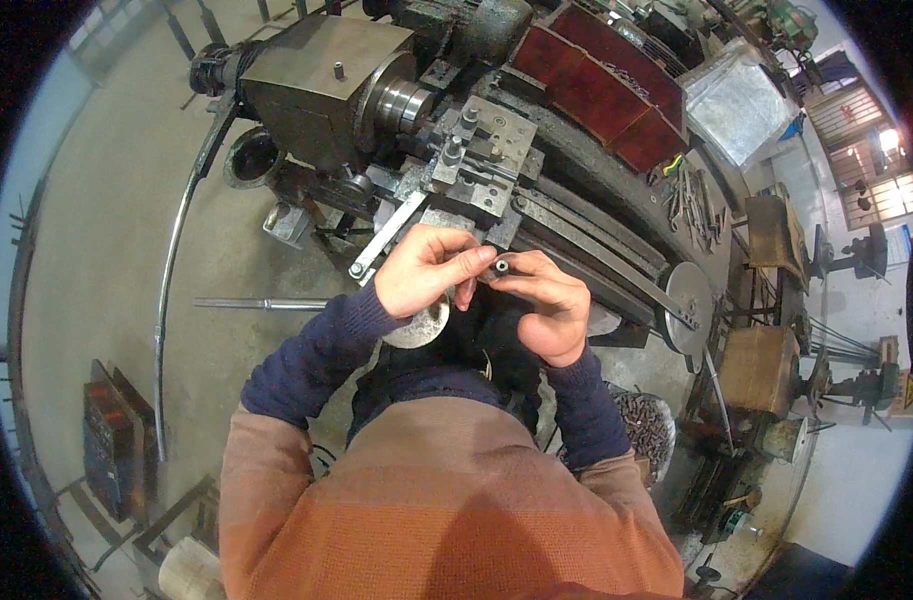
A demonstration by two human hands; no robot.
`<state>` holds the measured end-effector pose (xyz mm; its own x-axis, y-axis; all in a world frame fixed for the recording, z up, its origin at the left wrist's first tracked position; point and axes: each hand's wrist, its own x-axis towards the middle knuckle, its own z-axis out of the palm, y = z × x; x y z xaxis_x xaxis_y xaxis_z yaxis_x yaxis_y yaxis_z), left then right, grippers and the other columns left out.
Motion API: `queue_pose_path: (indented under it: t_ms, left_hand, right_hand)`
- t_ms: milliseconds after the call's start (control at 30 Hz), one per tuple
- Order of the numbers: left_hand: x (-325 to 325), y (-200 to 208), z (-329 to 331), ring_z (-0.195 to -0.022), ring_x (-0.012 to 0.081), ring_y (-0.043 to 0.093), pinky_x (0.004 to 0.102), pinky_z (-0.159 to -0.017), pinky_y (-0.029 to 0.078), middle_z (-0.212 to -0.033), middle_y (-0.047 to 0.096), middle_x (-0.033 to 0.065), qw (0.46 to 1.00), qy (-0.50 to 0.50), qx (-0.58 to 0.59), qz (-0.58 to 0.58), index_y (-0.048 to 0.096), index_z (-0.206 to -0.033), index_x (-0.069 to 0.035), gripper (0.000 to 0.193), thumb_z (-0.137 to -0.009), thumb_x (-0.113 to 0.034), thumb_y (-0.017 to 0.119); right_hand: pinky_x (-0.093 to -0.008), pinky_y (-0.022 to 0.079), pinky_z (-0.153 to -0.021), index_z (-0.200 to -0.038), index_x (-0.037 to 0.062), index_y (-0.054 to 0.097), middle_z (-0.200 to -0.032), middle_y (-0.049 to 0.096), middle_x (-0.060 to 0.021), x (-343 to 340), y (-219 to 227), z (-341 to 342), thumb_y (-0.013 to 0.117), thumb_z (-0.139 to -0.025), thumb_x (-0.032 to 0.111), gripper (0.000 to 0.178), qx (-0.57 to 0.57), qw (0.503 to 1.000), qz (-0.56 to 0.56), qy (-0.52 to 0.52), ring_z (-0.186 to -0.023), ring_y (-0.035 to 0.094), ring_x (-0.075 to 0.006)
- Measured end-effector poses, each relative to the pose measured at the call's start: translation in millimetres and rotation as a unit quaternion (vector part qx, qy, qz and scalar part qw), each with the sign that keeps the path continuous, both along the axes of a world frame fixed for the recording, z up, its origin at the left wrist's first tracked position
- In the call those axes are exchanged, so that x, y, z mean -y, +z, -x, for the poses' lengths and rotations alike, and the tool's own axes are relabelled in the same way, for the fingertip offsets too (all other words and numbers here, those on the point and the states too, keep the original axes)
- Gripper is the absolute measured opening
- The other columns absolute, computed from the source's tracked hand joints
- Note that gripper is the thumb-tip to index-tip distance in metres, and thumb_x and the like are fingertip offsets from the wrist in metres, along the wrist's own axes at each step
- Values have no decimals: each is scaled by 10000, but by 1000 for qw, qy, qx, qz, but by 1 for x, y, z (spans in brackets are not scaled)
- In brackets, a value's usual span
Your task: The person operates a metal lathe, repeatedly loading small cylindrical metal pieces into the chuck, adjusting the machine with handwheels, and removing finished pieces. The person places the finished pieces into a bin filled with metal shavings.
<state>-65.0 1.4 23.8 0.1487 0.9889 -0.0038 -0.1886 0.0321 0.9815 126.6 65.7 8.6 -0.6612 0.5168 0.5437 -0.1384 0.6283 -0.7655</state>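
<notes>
Tube (pixel 501 267) (small, hollow-ended) is sitting near the machine (pixel 286 105); the right hand (pixel 548 300) is pinching it, the left hand (pixel 424 268) is resting alongside, grip unclear. Handling seems underway, probably needing a steady pinch next.

right grip (pixel 554 308) — holds metal tube (pixel 501 267) | left grip (pixel 426 270) — close against it | lathe (pixel 496 150) ahead

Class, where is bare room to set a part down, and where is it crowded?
Free: grey concrete floor left of the long curved metal bar, and right of it beyond the straight silver rod. Crowded: the bolted grey steel lathe carriage; clustered metal hand tools; the gap between left hand and right hand, taken by a small hollow metal cylinder.
</notes>
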Motion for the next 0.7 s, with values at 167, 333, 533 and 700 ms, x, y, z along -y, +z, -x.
queue_pose_path:
  t_ms: [167,333,533,700]
  left_hand:
    - [2,7,-1,-509,109,549,238,-470,424,-577,569,38,999,-7,-47,-1,598,-806,-11,283,-906,-266,526]
    - [4,10,-5,-491,97,529,232,-453,400,-577,584,41,998,-7,-65,-15,608,-774,-14,261,-883,-248,566]
    - [5,3,-4,-518,108,563,237,-470,430,-589,593,63,999,-21,-36,3,600,-771,9,238,-874,-202,564]
    - [6,4,-2,-524,84,538,218,-486,428,-618,577,41,1000,-11,-19,22,606,-833,51,197,-869,-139,568]
  right_hand:
    - [-364,441,-821,-892,-24,668,-981,628,-169,-1,1,1,602,-655,283,393,-9,1000,-23,0,-901,593,-304]
    - [-369,452,-806,-867,-24,664,-961,637,-159,1,-1,2,589,-632,246,365,-2,999,-40,-11,-885,595,-300]
    - [-368,464,-785,-843,-18,661,-948,641,-149,1,2,1,572,-602,199,337,3,998,-57,-14,-868,597,-301]
    - [-372,474,-746,-830,-7,640,-933,623,-150,5,13,0,585,-582,191,321,48,989,-128,-49,-837,582,-322]
